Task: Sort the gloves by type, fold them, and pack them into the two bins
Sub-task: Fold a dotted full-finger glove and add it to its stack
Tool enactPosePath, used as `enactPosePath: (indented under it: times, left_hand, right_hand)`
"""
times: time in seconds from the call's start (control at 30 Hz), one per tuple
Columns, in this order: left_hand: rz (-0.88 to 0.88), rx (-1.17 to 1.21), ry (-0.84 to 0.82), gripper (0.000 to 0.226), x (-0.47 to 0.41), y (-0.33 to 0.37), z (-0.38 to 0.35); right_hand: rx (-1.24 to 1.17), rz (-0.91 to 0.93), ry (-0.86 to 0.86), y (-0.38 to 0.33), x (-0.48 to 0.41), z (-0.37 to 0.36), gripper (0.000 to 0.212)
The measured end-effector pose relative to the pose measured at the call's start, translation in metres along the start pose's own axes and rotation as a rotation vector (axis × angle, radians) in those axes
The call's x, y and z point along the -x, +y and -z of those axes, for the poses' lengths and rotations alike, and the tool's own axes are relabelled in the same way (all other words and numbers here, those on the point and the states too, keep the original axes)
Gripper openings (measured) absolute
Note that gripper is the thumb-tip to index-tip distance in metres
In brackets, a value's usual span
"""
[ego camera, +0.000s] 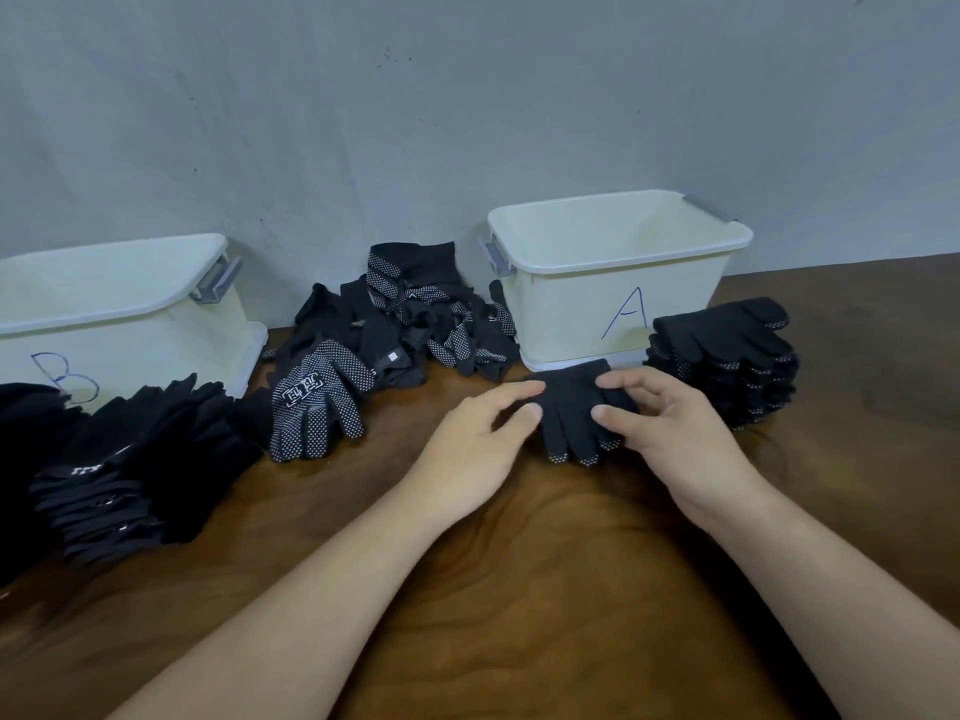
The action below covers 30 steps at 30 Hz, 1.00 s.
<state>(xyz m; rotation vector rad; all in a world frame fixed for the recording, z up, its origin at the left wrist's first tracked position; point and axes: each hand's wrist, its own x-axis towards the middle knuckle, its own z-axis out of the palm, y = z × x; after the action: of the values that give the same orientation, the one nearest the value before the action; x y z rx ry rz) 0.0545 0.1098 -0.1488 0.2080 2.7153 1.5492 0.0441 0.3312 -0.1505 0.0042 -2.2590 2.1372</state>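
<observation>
A black dotted glove [569, 407] lies flat on the wooden table, fingers pointing toward me, just in front of the white bin marked A [618, 298]. My left hand [478, 449] touches its left edge with index finger and thumb. My right hand [670, 428] pinches its right side between thumb and curled fingers. A stack of dotted gloves [727, 356] stands right of bin A. The white bin marked B [119, 314] sits at far left, with a stack of plain black gloves [130, 470] before it. An unsorted pile of gloves [410, 314] lies between the bins.
A dotted glove with a white logo [317, 407] lies palm up at the front of the pile. A grey wall [467, 122] rises right behind both bins. Bare brown table [493, 589] stretches toward me under my forearms.
</observation>
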Motion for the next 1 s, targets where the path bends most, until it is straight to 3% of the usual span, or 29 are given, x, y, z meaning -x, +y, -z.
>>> enactPosePath:
  times: [0.1, 0.23, 0.47, 0.6, 0.8, 1.0]
  left_hand:
    - [0.011, -0.189, -0.033, 0.04, -0.018, 0.007, -0.014]
    - [-0.102, -0.474, -0.017, 0.044, -0.026, 0.008, -0.026]
    - [-0.218, -0.469, 0.128, 0.051, -0.021, -0.003, -0.029]
    - [-0.292, -0.534, 0.015, 0.053, -0.018, -0.006, -0.029]
    - [-0.314, -0.607, -0.11, 0.052, -0.021, -0.008, -0.035]
    - [-0.318, -0.53, -0.105, 0.05, -0.02, -0.008, -0.033]
  right_hand:
    - [0.18, 0.021, 0.106, 0.007, -0.007, 0.009, 0.027]
    - [0.563, 0.081, 0.131, 0.002, -0.004, 0.013, 0.03]
    - [0.892, 0.198, 0.065, 0.0, 0.003, 0.005, 0.045]
    - [1.115, 0.295, 0.026, 0.005, 0.006, 0.0, 0.042]
    - [1.229, 0.474, 0.008, 0.012, 0.0, -0.003, 0.038]
    - [1.187, 0.331, -0.202, 0.018, -0.007, -0.001, 0.051]
